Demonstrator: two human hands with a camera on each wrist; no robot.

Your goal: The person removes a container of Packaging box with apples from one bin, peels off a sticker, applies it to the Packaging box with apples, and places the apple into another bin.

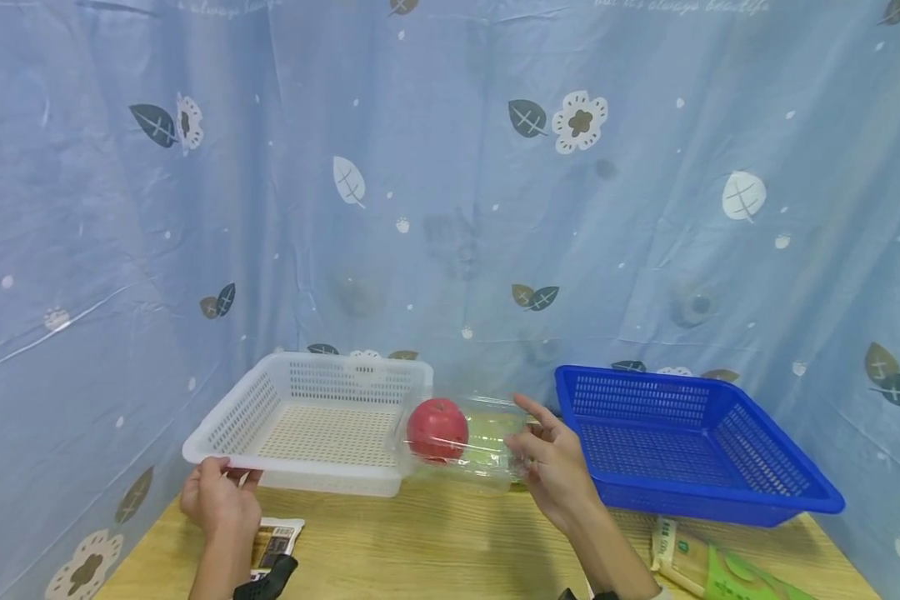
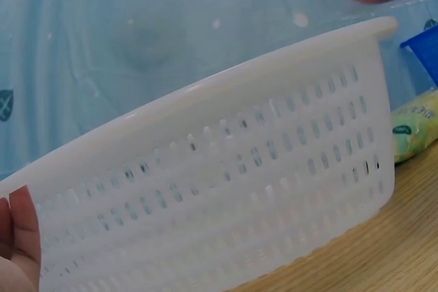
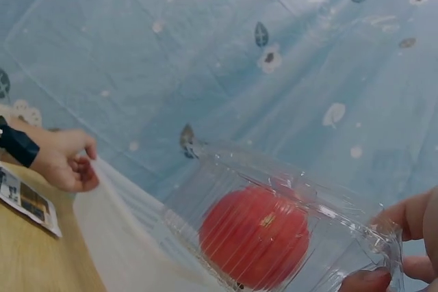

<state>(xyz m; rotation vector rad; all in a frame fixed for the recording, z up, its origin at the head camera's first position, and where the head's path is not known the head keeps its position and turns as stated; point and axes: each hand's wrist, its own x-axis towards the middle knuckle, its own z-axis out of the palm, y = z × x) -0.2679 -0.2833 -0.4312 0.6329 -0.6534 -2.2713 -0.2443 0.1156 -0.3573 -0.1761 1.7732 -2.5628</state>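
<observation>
My left hand (image 1: 223,500) pinches the near left rim of a white perforated plastic basket (image 1: 330,473). In the left wrist view the basket's side wall (image 2: 226,169) slants across, clear of the wooden table toward the left. My right hand (image 1: 557,467) grips the end of a clear plastic box (image 3: 328,217) between thumb and fingers. Inside the box is a round red apple-like fruit (image 1: 437,429). The box is held up off the table, its left end overlapping the basket's right rim in the head view.
A blue perforated basket (image 1: 690,500) stands on the right of the wooden table (image 1: 390,550). Before it lies a green and clear package (image 1: 720,567). A small printed packet (image 1: 276,542) is by my left wrist. Behind the box lies a yellow-green package (image 2: 416,128). A blue patterned curtain (image 1: 450,250) hangs behind.
</observation>
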